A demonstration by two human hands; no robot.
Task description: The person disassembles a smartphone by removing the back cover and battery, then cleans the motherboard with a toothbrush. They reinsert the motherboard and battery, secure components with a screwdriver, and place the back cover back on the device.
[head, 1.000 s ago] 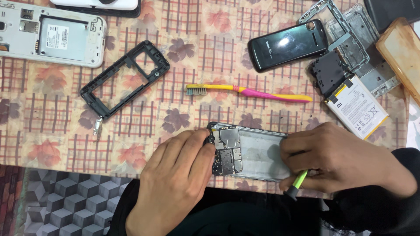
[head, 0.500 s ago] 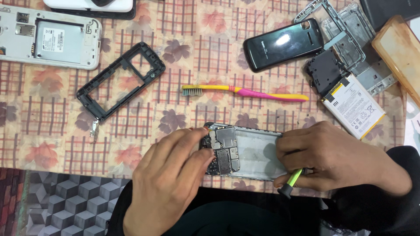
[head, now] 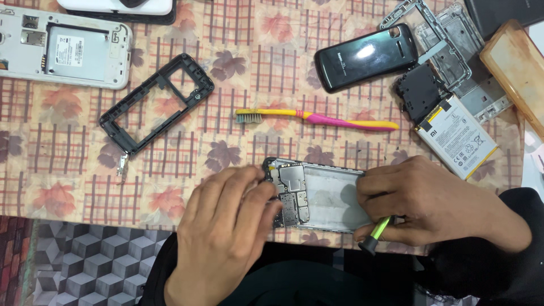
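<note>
1. Work piece: an opened smartphone chassis (head: 323, 195) lies face down at the near edge of the table, on the floral checked tablecloth (head: 272, 68). Its back cover is off, the circuit board (head: 290, 195) is exposed at its left end, and the battery bay beside the board is bare.

2. Left hand (head: 226, 238): fingers curled, tips pressed on the left end of the chassis at the circuit board. Whether they pinch a small part or only steady the frame cannot be told; the fingertips hide the contact.

3. Right hand (head: 430, 204): clamped over the right end of the chassis, pinning it to the table. The same hand grips a green-handled screwdriver (head: 375, 235), black end pointing out toward the person, so the tool appears parked rather than applied.

4. Step in hand, as judged: work on the circuit board of the stripped phone, done by finger, not by tool.

5. Next move, as judged: calls for a light, level touch at the board while the right hand keeps the frame from sliding toward the table edge.

6. Surroundings: yellow-and-pink toothbrush (head: 317, 118) just beyond the chassis; loose battery (head: 456, 136) to the right; empty black phone frame (head: 156, 102) to the left; black phone (head: 365, 58) and white open-backed phone (head: 62, 51) further off.
</note>
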